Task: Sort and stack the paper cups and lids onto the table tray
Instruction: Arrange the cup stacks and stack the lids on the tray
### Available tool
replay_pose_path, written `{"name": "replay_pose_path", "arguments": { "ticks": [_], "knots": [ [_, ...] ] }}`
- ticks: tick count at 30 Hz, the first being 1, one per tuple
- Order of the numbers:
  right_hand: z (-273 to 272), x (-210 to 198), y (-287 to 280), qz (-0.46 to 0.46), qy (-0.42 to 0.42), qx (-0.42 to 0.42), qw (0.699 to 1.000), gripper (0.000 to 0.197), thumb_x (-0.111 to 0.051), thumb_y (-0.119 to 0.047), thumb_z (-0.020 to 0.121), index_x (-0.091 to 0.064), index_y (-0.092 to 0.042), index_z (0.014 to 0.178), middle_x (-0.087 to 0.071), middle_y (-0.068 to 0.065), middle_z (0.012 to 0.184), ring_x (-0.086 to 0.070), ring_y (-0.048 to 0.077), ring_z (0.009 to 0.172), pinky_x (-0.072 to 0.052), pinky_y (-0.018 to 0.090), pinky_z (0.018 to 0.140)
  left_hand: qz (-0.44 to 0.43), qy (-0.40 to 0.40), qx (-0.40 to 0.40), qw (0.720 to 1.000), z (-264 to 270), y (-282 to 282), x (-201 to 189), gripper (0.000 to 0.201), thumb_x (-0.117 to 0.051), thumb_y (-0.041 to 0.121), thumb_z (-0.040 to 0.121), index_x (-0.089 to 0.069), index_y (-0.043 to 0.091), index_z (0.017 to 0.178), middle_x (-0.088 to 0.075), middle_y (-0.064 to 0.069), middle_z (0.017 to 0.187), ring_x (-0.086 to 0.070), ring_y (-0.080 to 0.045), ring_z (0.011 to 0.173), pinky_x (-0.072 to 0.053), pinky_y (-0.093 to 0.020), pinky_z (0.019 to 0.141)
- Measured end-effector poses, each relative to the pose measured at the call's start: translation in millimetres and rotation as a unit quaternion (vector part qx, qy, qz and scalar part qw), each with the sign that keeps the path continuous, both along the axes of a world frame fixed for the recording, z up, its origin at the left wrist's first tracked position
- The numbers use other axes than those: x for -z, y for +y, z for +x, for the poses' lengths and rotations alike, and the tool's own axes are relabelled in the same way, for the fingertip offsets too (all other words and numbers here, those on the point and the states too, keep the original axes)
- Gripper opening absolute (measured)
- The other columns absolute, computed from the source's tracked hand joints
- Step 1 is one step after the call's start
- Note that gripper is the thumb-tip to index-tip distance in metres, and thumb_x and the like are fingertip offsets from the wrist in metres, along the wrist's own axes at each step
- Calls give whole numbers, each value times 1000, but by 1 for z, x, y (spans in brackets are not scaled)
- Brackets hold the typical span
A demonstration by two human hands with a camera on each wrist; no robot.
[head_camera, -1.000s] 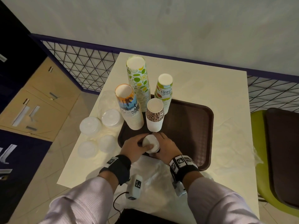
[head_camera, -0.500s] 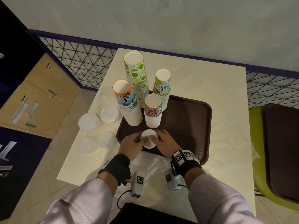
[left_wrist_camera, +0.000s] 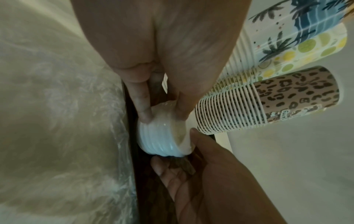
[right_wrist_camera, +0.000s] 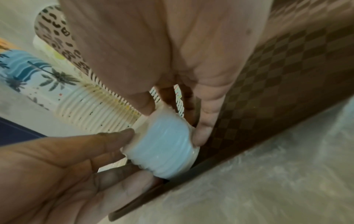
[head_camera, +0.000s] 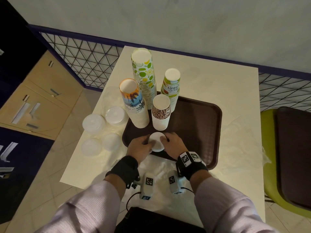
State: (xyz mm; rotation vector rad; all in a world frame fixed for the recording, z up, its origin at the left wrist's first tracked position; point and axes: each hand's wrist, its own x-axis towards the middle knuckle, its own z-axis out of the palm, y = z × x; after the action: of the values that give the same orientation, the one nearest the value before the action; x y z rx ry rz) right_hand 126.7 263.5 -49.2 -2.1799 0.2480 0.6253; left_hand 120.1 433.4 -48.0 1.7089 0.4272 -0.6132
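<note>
A short stack of white lids (head_camera: 156, 143) sits at the front left of the brown tray (head_camera: 202, 132). My left hand (head_camera: 148, 145) and right hand (head_camera: 164, 142) pinch it from either side. In the left wrist view a finger and thumb grip the ribbed lid stack (left_wrist_camera: 162, 139); the right wrist view shows the lid stack (right_wrist_camera: 164, 145) just inside the tray's rim (right_wrist_camera: 191, 171). Behind stand upside-down cup stacks: leopard (head_camera: 160, 113), palm-print (head_camera: 134, 106), lime-print (head_camera: 144, 76) and a green "Hello Summer" one (head_camera: 170, 89).
Several clear and white lid piles (head_camera: 93, 122) lie on the cream table (head_camera: 218, 81), left of the tray. Crumpled clear plastic wrap (head_camera: 159, 169) lies at the table's front edge. A green chair (head_camera: 269, 165) holding a second brown tray (head_camera: 296, 157) stands at the right.
Both hands have carried the lid stack a little farther in over the tray's front edge and lower. The cup stacks have not moved.
</note>
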Motion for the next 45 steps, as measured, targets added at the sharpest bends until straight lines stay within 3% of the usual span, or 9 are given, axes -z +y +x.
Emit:
{"name": "replay_pose_path", "arguments": {
  "ticks": [4, 11, 13, 15, 17, 22, 28, 36, 45],
  "knots": [
    [-2, -2, -1, 13, 5, 16, 1000, 44, -47, -36, 104, -54, -17, 143, -52, 11, 132, -54, 28, 122, -41, 34, 104, -21, 19, -13, 1000, 0, 0, -1, 23, -71, 20, 97, -71, 32, 117, -76, 0, 118, -72, -17, 110, -61, -41, 97],
    [-14, -13, -15, 57, 3, 100, 993, 50, -49, -43, 101, -52, -17, 144, -46, 6, 135, -61, 26, 114, -51, 49, 103, 5, 23, -38, 999, 0, 3, -11, 85, -78, 51, 80, -48, 19, 152, -67, 0, 136, -63, -17, 121, -53, -48, 109],
    [-21, -26, -24, 37, -39, 122, 991, 39, -52, -36, 102, -59, -18, 136, -46, 4, 129, -60, 16, 103, -51, 32, 98, 33, 7, -38, 999, -1, 10, -20, 94, -75, 64, 72, -48, 23, 152, -67, 0, 137, -62, -18, 125, -50, -48, 112],
    [-28, -42, -29, 4, -110, 126, 986, 27, -57, -25, 101, -64, -16, 125, -47, 3, 122, -56, 6, 88, -42, 7, 81, 60, -29, -38, 997, -4, 19, -36, 73, -72, 58, 83, -52, 25, 146, -69, 2, 131, -65, -17, 119, -52, -46, 109],
    [-34, -60, -28, 1, -182, 126, 975, 17, -62, -17, 97, -66, -17, 114, -47, 1, 116, -56, 4, 82, -40, 3, 74, 84, -69, -51, 993, -11, 30, -51, 51, -69, 45, 95, -54, 26, 140, -68, 4, 125, -65, -12, 112, -55, -38, 102],
    [-41, -87, 1, 11, -272, 34, 962, 18, -65, -15, 91, -63, -21, 108, -46, -6, 113, -54, 3, 87, -44, 11, 79, 177, -184, -113, 960, -33, 67, -71, 46, -73, 34, 95, -51, 27, 135, -65, 3, 114, -64, -12, 102, -49, -25, 80],
    [-35, -99, 65, 24, -279, -105, 954, 27, -65, -27, 87, -60, -23, 113, -45, -3, 116, -52, 20, 102, -50, 35, 89, 316, -244, -189, 897, -51, 122, -57, 65, -84, 22, 84, -49, 16, 139, -51, -8, 117, -52, -25, 106, -48, -47, 98],
    [-4, -71, 148, -82, -190, -289, 934, 73, -66, -33, 91, -33, -9, 150, -38, 13, 144, -39, 33, 132, -31, 46, 116, 340, -90, -178, 919, -40, 174, -34, 112, -95, 31, 70, -28, 7, 156, -46, -21, 140, -41, -40, 133, -35, -47, 111],
    [21, -28, 198, -207, -122, -362, 900, 86, -71, -42, 87, -23, -11, 151, -32, 12, 147, -28, 39, 138, -42, 47, 108, 411, -22, -73, 909, -22, 184, -9, 105, -92, 43, 70, -35, 10, 152, -48, -14, 139, -41, -37, 131, -37, -43, 110]
  ]
}}
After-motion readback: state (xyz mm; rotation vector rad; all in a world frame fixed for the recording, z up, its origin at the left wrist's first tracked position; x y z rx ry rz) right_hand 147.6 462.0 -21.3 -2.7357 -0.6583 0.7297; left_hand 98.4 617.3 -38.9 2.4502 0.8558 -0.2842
